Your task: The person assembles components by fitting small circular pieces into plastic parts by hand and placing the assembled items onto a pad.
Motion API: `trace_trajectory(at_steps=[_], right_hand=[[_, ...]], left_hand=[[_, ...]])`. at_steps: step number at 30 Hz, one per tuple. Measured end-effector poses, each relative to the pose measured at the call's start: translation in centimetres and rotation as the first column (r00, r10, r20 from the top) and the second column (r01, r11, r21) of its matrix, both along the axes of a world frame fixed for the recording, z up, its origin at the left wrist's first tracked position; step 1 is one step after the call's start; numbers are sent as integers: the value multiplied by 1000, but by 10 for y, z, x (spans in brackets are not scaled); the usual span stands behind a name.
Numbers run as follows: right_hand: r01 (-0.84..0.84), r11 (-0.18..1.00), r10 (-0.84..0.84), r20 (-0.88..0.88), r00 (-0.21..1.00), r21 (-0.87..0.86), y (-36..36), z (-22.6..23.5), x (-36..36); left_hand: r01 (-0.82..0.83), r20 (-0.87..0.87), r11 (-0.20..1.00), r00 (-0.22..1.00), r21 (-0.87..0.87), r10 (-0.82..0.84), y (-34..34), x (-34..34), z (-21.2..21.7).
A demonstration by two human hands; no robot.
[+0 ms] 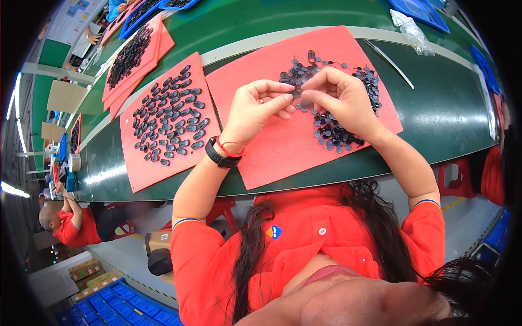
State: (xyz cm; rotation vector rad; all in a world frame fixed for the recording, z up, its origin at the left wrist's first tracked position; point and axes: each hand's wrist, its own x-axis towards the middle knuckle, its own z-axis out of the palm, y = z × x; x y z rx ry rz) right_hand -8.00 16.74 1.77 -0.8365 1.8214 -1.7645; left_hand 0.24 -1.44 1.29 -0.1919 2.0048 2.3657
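My left hand (pixel 255 108) and my right hand (pixel 340 98) meet over a red felt mat (pixel 283 152) on a green work table (pixel 435 114). Their fingertips pinch one small dark oval part (pixel 296 93) between them. Behind and to the right of my hands lies a pile of several dark parts (pixel 337 127) still joined in strips. A black wristband and a red string sit on my left wrist.
A second red mat (pixel 147 168) to the left carries rows of separated dark oval parts (pixel 171 117). More red mats with parts (pixel 130 54) lie farther left. A clear plastic bag (pixel 410 32), a thin rod (pixel 389 62) and blue trays (pixel 418 11) are at the back. Another person (pixel 68 220) sits lower left.
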Motion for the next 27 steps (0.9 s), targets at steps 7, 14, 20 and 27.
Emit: trace_trajectory(at_steps=[7,14,20,27], right_hand=[[66,995,-39,-311,950,78,-2,-6,-4],[30,997,-12,-251,968,70,-4,-17,-4],[43,998,-31,-283,959,36,-4,-17,-2],[79,997,-66,-325,943,27,-5,-14,2]], left_hand=[[11,14,999,1000,34,-12,2,2,-1],[23,19,999,1000,41,-24,5,2,0],[17,19,999,1000,46,-18,6,2,0],[1,22,998,1000,59,-3,8,3,0]])
